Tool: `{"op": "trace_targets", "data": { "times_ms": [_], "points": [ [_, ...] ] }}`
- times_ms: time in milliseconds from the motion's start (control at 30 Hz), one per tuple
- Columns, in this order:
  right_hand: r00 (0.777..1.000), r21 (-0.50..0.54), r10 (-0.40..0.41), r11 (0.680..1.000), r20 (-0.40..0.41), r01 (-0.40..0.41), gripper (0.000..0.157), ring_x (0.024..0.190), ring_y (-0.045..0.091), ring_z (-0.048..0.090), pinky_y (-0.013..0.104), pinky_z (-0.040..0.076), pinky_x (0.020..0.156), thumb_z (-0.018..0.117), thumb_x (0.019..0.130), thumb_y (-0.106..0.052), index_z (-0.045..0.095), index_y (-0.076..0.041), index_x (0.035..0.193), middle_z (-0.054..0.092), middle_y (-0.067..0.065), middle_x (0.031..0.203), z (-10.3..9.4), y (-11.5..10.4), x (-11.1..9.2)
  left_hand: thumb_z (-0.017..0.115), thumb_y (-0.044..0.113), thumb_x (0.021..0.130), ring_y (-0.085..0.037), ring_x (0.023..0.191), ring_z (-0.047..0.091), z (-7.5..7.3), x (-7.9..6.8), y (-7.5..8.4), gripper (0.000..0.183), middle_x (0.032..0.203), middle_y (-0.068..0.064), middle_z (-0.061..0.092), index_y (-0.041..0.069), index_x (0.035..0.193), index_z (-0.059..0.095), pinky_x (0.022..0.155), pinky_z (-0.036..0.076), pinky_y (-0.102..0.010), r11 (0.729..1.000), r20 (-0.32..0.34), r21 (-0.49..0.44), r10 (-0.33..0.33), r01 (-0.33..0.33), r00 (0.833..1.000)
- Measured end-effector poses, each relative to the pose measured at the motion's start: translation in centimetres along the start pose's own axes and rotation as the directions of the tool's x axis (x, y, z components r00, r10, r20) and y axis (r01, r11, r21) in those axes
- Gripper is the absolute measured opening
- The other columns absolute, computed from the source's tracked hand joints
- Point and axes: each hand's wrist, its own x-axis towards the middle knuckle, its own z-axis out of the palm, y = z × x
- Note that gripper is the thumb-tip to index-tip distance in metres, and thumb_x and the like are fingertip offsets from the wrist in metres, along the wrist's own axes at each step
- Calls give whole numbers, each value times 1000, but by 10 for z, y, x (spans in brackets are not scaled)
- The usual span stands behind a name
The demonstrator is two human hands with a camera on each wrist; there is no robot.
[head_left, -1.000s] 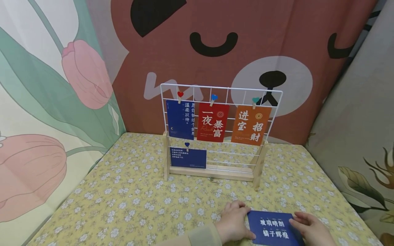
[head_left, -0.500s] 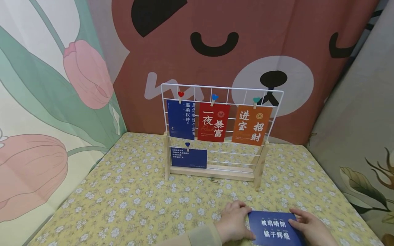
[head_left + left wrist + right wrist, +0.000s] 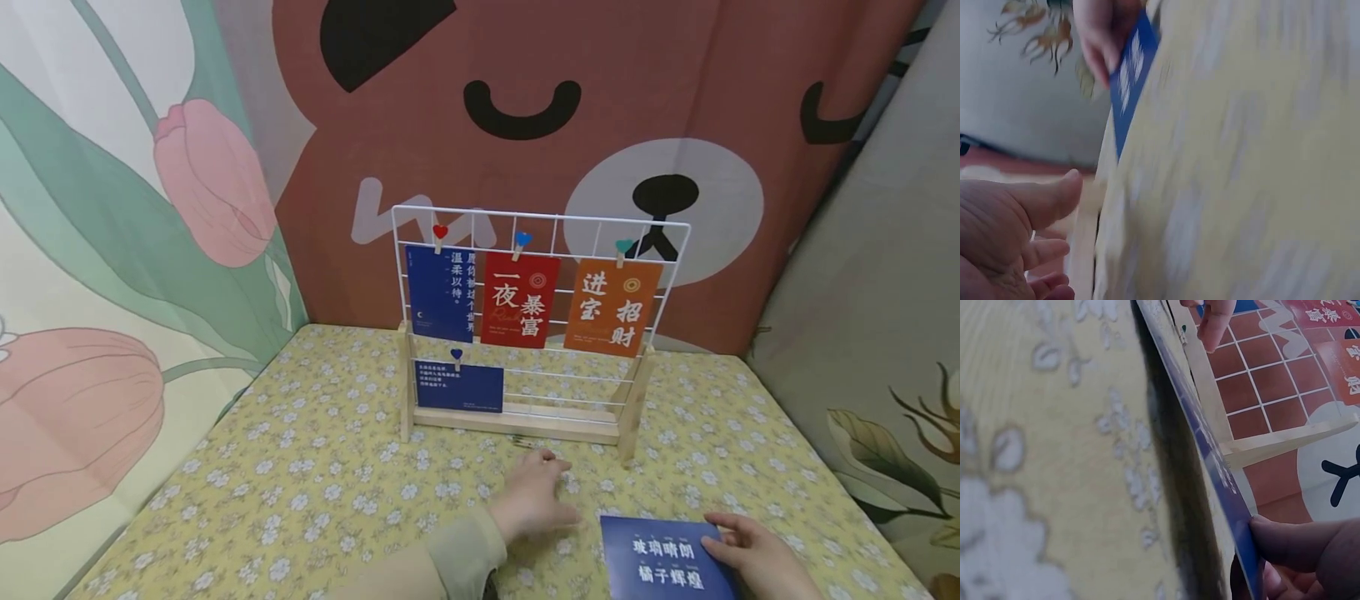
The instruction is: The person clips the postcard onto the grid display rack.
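My right hand (image 3: 761, 554) pinches the right edge of a blue card (image 3: 663, 558) with white characters, thumb on top. In the right wrist view the card (image 3: 1210, 456) is seen nearly edge-on, a little above the cloth. My left hand (image 3: 531, 493) is off the card, over the cloth before the rack, its fingers loosely bent with nothing in them. The left wrist view shows that hand (image 3: 1016, 231) with thumb and fingers apart. Small clips (image 3: 522, 442) lie just beyond its fingertips, at the foot of the white wire rack (image 3: 558, 375).
On the rack hang a blue card (image 3: 441, 296), a red card (image 3: 520, 300), an orange card (image 3: 613, 307) and a lower blue card (image 3: 460, 387), each under a heart clip. Wooden feet (image 3: 633, 408) hold the rack up. Yellow floral cloth (image 3: 337, 500) covers the table; printed curtains surround it.
My left hand has let go of the blue card's left edge and moved left and forward, towards the small clips. The right hand stays on the card, nearly in place.
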Motion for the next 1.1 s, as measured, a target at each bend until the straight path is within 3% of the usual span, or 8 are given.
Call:
{"op": "trace_targets", "data": {
  "times_ms": [167,267,533,700,867,1100],
  "points": [
    [999,56,-27,998,-19,28,66,76,20,61,38,51,64,72,87,-20,40,13,134,62,9,89,4,-6,-4,73,29,86,-29,121,41,-24,12,-23,53,132,-10,47,11,132,57,99,38,-45,991,-131,135,0,18,991],
    [999,52,-47,997,-27,48,67,76,20,59,37,49,64,73,86,-21,40,13,134,62,8,88,5,-8,-5,70,29,89,-28,116,43,-32,19,-36,45,124,-9,51,9,128,60,98,37,-44,975,-176,222,18,22,984],
    [992,19,-105,994,-65,106,61,71,20,53,33,45,57,69,89,-16,39,14,133,60,6,85,11,-14,-6,64,32,93,-21,105,43,-30,24,-48,39,109,-2,51,17,130,61,93,37,-39,911,-171,412,77,0,982],
    [993,16,-98,995,-70,100,59,72,19,55,34,46,59,67,91,-14,37,14,134,59,6,85,14,-16,-5,64,30,93,-20,105,43,-30,21,-47,38,110,-2,52,16,129,62,95,36,-38,909,-163,416,79,-4,983],
    [995,45,-77,996,-64,80,56,72,20,58,37,48,60,64,93,-12,36,14,135,61,8,86,14,-15,-5,65,30,93,-20,102,49,-31,19,-46,25,106,1,60,16,113,68,97,37,-39,922,-152,386,88,-23,984],
    [994,62,-78,995,-82,83,54,71,20,58,37,48,59,62,94,-12,36,13,135,61,9,86,15,-14,-5,68,23,91,-19,91,56,-30,27,-49,14,96,4,67,19,103,73,92,42,-39,933,-218,359,119,-34,969]
  ]
}}
